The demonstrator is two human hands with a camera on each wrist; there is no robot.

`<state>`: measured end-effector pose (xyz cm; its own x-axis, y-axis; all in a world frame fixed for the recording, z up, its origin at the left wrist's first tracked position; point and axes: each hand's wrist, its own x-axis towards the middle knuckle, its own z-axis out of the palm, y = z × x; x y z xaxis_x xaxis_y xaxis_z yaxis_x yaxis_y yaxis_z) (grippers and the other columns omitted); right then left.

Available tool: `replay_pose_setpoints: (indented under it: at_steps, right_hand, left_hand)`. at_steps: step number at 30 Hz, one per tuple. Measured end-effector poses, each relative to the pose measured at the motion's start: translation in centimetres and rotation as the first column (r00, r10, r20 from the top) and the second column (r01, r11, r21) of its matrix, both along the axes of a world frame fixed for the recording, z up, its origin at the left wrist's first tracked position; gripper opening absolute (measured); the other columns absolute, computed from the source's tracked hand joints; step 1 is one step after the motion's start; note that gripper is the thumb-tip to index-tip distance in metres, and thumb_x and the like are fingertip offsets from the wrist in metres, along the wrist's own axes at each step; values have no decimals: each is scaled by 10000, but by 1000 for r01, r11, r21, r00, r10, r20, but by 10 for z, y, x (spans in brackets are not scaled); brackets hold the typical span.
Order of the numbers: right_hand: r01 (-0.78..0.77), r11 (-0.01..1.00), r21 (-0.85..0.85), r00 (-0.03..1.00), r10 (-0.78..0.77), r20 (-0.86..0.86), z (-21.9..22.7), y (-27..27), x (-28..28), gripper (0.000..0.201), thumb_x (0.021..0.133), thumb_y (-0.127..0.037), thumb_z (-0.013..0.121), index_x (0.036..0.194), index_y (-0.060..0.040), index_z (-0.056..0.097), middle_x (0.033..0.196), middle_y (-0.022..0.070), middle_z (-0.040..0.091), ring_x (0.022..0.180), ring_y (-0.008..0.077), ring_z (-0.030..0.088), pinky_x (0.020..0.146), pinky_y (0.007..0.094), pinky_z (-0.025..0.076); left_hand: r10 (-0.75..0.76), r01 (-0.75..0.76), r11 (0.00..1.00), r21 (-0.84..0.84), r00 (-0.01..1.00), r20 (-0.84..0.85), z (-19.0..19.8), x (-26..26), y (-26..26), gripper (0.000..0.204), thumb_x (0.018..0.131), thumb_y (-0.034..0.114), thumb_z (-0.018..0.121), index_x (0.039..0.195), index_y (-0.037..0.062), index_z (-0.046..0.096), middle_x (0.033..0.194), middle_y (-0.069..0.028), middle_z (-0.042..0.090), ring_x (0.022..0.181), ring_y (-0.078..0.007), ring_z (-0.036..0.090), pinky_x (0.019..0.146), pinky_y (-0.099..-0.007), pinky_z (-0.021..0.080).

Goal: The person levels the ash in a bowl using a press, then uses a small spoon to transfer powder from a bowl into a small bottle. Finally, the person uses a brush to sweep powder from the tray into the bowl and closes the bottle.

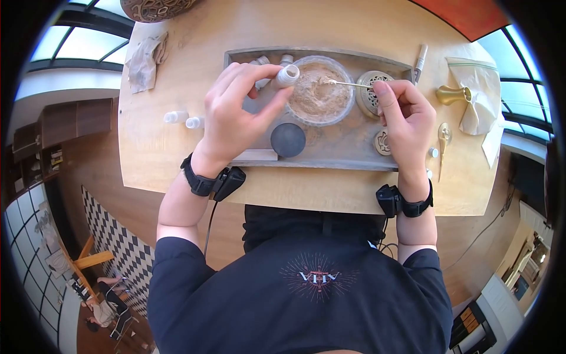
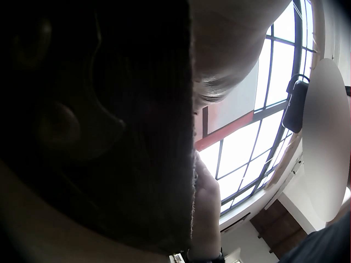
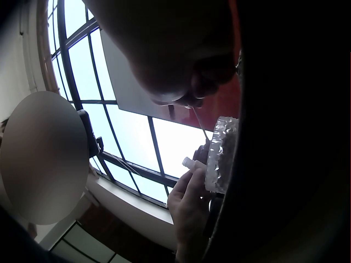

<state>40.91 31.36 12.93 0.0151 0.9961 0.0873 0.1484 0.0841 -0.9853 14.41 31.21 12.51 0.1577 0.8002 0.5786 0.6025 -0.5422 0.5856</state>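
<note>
In the head view the left hand (image 1: 236, 109) pinches a small white open-mouthed bottle (image 1: 286, 76) between thumb and fingers, tilted beside the left rim of a clear round tub (image 1: 321, 122). Brown powder (image 1: 312, 100) lies in the tub. The right hand (image 1: 407, 112) pinches the end of a thin metal stick (image 1: 354, 85), whose tip, with pale powder on it, is over the tub. In the right wrist view the left hand (image 3: 189, 208) holds the bottle (image 3: 192, 163) near the tub (image 3: 215, 156), and the right hand (image 3: 175, 60) is dark above. The left wrist view is mostly blocked.
A grey tray (image 1: 342, 160) holds the tub, a dark round disc (image 1: 288, 140), patterned round pieces (image 1: 370, 94) and more bottles. Around it lie white bottles (image 1: 175, 117), a crumpled cloth (image 1: 145, 64), a brass vase (image 1: 453, 95), a marker (image 1: 421, 61) and a bag (image 1: 474, 71).
</note>
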Motion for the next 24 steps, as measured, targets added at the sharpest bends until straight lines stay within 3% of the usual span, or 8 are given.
replay_pose_setpoints:
  at_steps: [8,17,20,23,24]
  right_hand:
    - [-32,999,32,992,36,-121,6,-3,5,153,991,-145,745,932,-7,718,706,-36,621,619,21,535,553,181,378]
    - [-90,994,57,993,94,-74,7,-6,-2,110,973,-106,756,936,-6,730,721,-39,639,616,22,529,550,173,378]
    - [-103,983,149,991,88,101,4,-6,-1,76,953,-70,767,933,-5,733,730,-33,651,610,24,516,533,184,377]
    - [-248,793,556,931,37,363,6,1,-1,48,930,-39,776,937,-12,737,734,-7,664,602,30,519,523,192,381]
    - [-214,799,563,949,33,314,5,1,0,45,920,-29,779,932,-15,738,733,1,668,597,37,525,524,194,386]
  left_hand:
    - [-90,95,993,70,994,-63,3,1,-1,341,725,14,859,1045,58,751,915,-61,732,753,-221,625,675,-326,526]
    - [-159,175,977,118,978,-131,4,1,-1,397,696,-30,859,1076,37,765,959,-76,743,814,-233,666,717,-326,545]
    - [-163,182,976,123,976,-145,4,2,-1,402,693,-30,860,1078,36,767,958,-77,742,811,-237,664,717,-329,545]
    - [-161,179,978,111,976,-148,4,2,-2,399,697,-30,859,1080,32,765,955,-79,741,812,-237,663,717,-327,544]
    - [-158,174,979,104,977,-146,5,2,-2,397,700,-30,859,1081,30,764,953,-80,740,814,-236,662,717,-325,543]
